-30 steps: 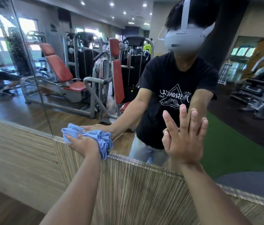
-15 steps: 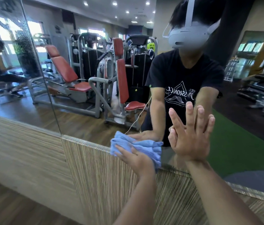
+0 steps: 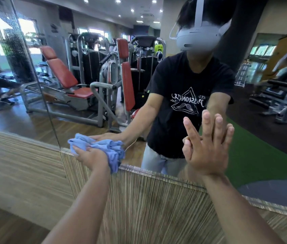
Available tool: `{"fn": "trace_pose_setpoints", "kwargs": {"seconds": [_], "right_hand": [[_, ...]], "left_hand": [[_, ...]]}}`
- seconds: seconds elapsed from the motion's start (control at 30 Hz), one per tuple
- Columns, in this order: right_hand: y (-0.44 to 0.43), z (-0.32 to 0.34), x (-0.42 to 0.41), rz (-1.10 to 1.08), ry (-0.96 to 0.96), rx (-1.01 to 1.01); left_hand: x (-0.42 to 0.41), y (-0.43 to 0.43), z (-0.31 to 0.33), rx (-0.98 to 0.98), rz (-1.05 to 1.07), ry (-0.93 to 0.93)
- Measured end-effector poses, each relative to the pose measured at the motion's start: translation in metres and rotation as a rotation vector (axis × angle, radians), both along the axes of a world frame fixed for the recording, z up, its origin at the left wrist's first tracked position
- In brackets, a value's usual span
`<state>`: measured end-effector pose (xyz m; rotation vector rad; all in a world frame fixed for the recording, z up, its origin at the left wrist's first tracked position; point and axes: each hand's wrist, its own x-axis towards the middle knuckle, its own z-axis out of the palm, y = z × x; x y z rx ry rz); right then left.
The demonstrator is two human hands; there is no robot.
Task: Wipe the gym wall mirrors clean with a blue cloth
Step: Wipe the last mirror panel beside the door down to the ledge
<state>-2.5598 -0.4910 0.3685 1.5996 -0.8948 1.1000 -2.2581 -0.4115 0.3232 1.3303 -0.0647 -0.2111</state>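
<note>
Head view, largest item first.

Wall mirrors (image 3: 262, 141): two glass panels meeting at a vertical seam, mounted above a striped wood-grain wall panel (image 3: 148, 199). Judged rigid, smooth and breakable. Apply flat, even pressure and avoid point loads near the seam and bottom edge. Not to be gripped, only pressed.

Blue cloth (image 3: 111, 149): bunched into a wad and pressed against the glass low on the right-hand panel, just right of the seam, with the lowest fold reaching the mirror's bottom edge. Judged light, soft and limp, likely to glide easily on glass and to slip loose if held by a corner. Take hold across the middle of the wad, folds gathered under the palm.

Left grip (image 3: 90, 156): curled over the blue cloth, holding it to the mirror.

Right grip (image 3: 208, 154): wide, fingers straight and spread, palm flat on the glass, holding nothing. Near the cloth, not touching. Likely to leave prints, so wipe that patch too.

Containers: none visible, so no contents to report.
</note>
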Motion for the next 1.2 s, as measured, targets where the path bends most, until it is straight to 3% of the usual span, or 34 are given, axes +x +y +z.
{"fn": "trace_pose_setpoints", "kwargs": {"seconds": [0.27, 0.77, 1.0, 1.2], "right_hand": [[0.002, 0.002, 0.000, -0.035, 0.013, 0.006], [0.011, 0.005, -0.005, -0.047, 0.038, 0.145], [0.031, 0.014, -0.011, 0.014, 0.052, 0.276], [0.037, 0.022, -0.046, 0.063, 0.067, 0.313]], "left_hand": [[0.005, 0.005, -0.001, 0.089, 0.000, -0.017], [-0.003, 0.014, 0.012, 0.057, -0.064, 0.051], [-0.034, 0.017, 0.023, 0.053, -0.141, -0.030], [-0.098, 0.014, 0.054, -0.020, -0.181, -0.212]]}}
